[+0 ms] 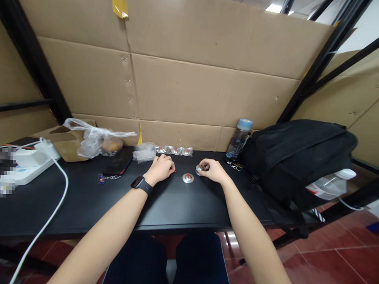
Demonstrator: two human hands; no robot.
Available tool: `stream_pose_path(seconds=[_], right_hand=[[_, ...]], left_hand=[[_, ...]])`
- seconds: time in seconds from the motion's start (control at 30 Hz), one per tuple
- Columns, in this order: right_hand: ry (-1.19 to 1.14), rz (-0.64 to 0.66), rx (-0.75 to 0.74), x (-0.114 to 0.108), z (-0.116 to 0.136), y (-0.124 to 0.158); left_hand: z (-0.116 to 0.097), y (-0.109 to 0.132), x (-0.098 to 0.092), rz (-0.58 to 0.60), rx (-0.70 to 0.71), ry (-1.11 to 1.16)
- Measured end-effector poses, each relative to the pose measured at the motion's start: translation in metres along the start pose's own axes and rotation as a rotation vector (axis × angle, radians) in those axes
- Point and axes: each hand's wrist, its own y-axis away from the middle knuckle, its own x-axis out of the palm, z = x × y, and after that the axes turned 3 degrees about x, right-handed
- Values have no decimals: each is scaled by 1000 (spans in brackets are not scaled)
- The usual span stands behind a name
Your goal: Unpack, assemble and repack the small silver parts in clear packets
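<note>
A round, shiny metal disc with a red centre lies on the black table between my hands. My right hand pinches a similar silver disc by its edge, just right of the first one. To the left, my left hand has its fingers curled, with a small red piece showing at the fingertips. Most of that piece is hidden, so its kind is unclear. Behind my left hand, several more discs in clear wrappers sit in a row beside clear plastic packets.
At the left are a white power strip, a cable, a plastic bag, a paper bag and a dark phone-like case. A water bottle and a black backpack stand right. Cardboard walls the back.
</note>
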Motion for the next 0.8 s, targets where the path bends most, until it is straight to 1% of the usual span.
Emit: stream_pose_path(seconds=[0.07,0.17,0.27,0.37,0.53,0.8], right_hand=[[-66,-35,-31,-1,4,0],[-205,-98,-87,1,13,0],[-358,-144,-105,8,27,1],[-516,-149,-128,19,40,2],[-646,-100,-172,31,54,4],[-709,-102,-155,34,52,3]], left_hand=[[-2,-1,0,-30,-10,34],[-7,-4,-2,-102,-24,165],[-16,-7,-5,-196,-19,320],[-26,-8,-7,-260,-15,427],[-35,-9,-6,-275,-20,525],[-36,-11,0,-324,-26,503]])
